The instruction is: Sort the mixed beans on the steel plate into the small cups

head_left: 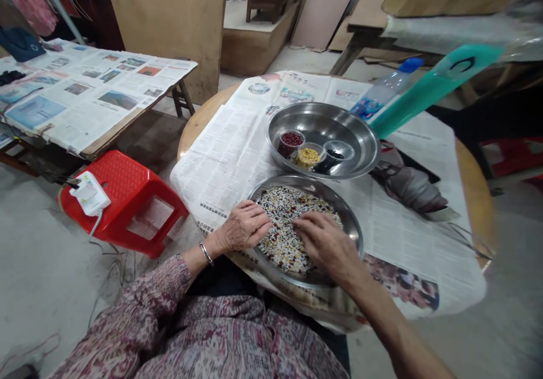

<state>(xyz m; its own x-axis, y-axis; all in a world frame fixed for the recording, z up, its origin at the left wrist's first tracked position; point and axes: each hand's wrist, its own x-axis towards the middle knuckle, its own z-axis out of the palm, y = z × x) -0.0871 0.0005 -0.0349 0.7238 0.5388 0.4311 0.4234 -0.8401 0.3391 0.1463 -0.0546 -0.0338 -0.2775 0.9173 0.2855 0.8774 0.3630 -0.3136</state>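
Observation:
A steel basin (355, 214) near me holds a mix of white grains with red, yellow and black beans (282, 226). My left hand (244, 226) lies over the basin's left rim, its fingers curled together above the grains; whatever they hold is hidden. On the right side, my right hand (326, 240) reaches into the mix with bent fingers drawn together, fingertips down among the grains. Behind stands a second steel basin (339, 117) with three clear cups: red beans (292, 138), yellow beans (307, 156) and black beans (336, 154).
Newspaper (220, 153) covers the round table. A plastic bottle (386, 90), a long green object (436, 90) and a grey bundle (409, 186) lie at the right. Left of the table, a red stool (123, 186) carries a white power strip (89, 193); another newspaper-covered table (93, 93) stands beyond.

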